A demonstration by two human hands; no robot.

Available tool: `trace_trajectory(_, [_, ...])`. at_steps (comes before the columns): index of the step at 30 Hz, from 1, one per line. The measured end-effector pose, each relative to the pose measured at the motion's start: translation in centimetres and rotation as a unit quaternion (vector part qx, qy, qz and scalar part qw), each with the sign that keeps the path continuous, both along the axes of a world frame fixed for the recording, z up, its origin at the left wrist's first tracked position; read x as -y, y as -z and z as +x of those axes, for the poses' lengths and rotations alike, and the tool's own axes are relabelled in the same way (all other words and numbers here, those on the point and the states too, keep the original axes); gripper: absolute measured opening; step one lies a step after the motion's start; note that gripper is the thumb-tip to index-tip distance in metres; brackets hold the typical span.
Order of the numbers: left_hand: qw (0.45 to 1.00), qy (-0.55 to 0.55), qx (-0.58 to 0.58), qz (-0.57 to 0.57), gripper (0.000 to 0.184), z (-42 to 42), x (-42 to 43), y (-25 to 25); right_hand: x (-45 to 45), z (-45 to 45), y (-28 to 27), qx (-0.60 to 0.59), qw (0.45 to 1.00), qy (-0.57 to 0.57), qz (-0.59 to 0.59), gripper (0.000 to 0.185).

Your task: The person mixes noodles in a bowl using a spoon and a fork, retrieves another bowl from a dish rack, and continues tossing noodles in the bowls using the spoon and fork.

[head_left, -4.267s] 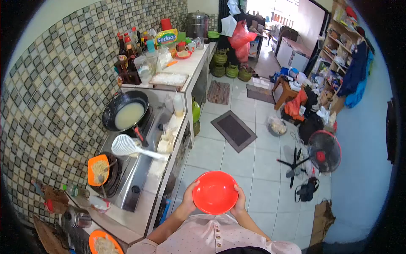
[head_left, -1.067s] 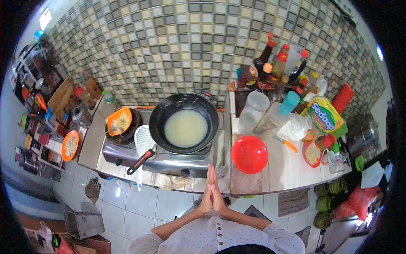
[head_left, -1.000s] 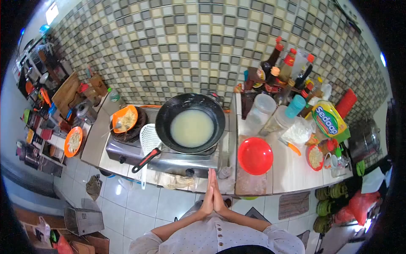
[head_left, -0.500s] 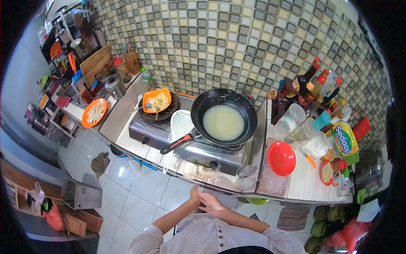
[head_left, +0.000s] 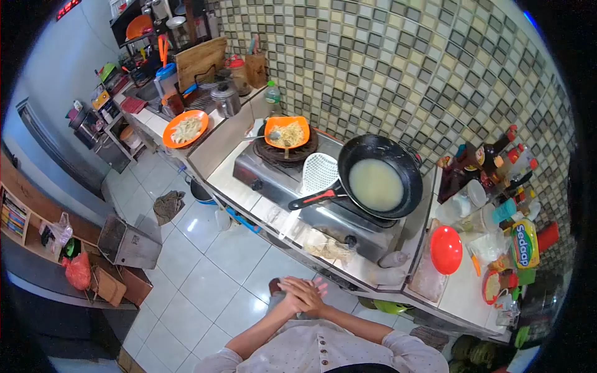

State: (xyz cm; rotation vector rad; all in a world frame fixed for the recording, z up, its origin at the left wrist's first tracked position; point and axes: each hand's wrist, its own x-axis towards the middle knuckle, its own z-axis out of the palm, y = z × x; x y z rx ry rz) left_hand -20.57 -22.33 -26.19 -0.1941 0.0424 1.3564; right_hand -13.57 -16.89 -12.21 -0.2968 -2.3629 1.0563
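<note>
The person's two hands meet in front of the body, low and short of the counter's [head_left: 236, 193] front edge, and neither one holds any object. The right hand [head_left: 303, 294] lies across the left hand [head_left: 292, 303], its fingers almost straight and close to each other. The fingers of the left hand come out beyond it on the right side, a little spread; its palm is covered, so I cannot tell how firmly the hands press together.

The wok [head_left: 378, 183] stands on the right half of the stove [head_left: 298, 217], with a pale, cloudy liquid inside. From the fingers it lies forward and to the right, well apart. Its long axis goes from the round body out to the left, along the handle [head_left: 314, 198], and so the handle's end is almost straight ahead of the hands — beyond the stove's front edge, as seen from the body. Because the hands overlap, I cannot say that one is clearly nearer to this handle.

Closer than the wok is a crumpled plastic bag [head_left: 326, 246], on the counter strip before the stove; the left fingertips point nearest to it. A white skimmer [head_left: 320, 173] rests just left of the wok, and a red bowl [head_left: 446, 250] stands farther right, near the counter's right end.
</note>
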Motion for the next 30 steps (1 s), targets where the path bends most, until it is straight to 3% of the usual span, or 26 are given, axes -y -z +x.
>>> trace_trajectory(3, [0.994,0.062,-0.085,0.024,0.040,-5.0,0.6,-7.2,0.8,-3.3,2.1,-0.014,0.998,0.064,0.001,0.029])
trace_trajectory(4, [0.992,0.069,0.102,-0.008,0.045,-5.9,0.4,-6.3,0.9,-4.7,2.7,-0.023,0.995,0.101,0.001,0.027])
trace_trajectory(5, [0.993,0.068,0.099,-0.009,0.045,-7.4,0.8,-7.0,0.6,-5.9,3.1,-0.025,0.995,0.100,0.000,0.027])
trace_trajectory(7, [0.954,0.177,-0.136,-0.201,0.043,-10.5,1.1,-12.0,-0.7,-8.3,3.1,0.036,0.974,0.025,-0.223,0.029])
trace_trajectory(9, [0.967,0.161,-0.109,-0.165,0.039,-13.7,1.3,-11.2,-1.1,-11.7,5.2,0.051,0.980,0.076,-0.178,0.027])
trace_trajectory(11, [0.942,0.137,-0.138,-0.275,0.035,-16.9,1.3,-11.7,-2.0,-14.3,7.4,0.131,0.978,0.076,-0.143,0.025])
trace_trajectory(15, [0.926,0.100,-0.162,-0.325,0.029,-23.5,1.2,-10.6,-3.0,-20.1,6.3,0.111,0.951,0.119,-0.262,0.021])
trace_trajectory(17, [0.923,0.096,-0.167,-0.334,0.025,-26.7,0.8,-10.6,-3.6,-22.6,4.4,0.100,0.957,0.146,-0.230,0.018])
trace_trajectory(20, [0.918,0.042,-0.167,-0.359,0.015,-30.7,-1.1,-10.6,-4.5,-24.9,3.5,0.003,0.941,0.178,-0.288,0.017])
trace_trajectory(23, [0.933,0.033,-0.136,-0.332,0.012,-34.3,-4.2,-10.3,-7.1,-25.6,2.7,-0.056,0.910,0.223,-0.346,0.020])
trace_trajectory(26, [0.930,0.027,-0.164,-0.327,0.011,-36.1,-8.1,-10.4,-10.4,-24.9,2.3,-0.116,0.885,0.272,-0.359,0.031])
trace_trajectory(29, [0.921,0.020,-0.209,-0.328,0.010,-37.2,-12.4,-11.5,-13.5,-24.6,1.2,-0.090,0.864,0.347,-0.354,0.039])
trace_trajectory(30, [0.927,0.019,-0.231,-0.296,0.011,-37.6,-13.3,-11.6,-14.6,-24.8,1.5,-0.140,0.866,0.337,-0.343,0.047])
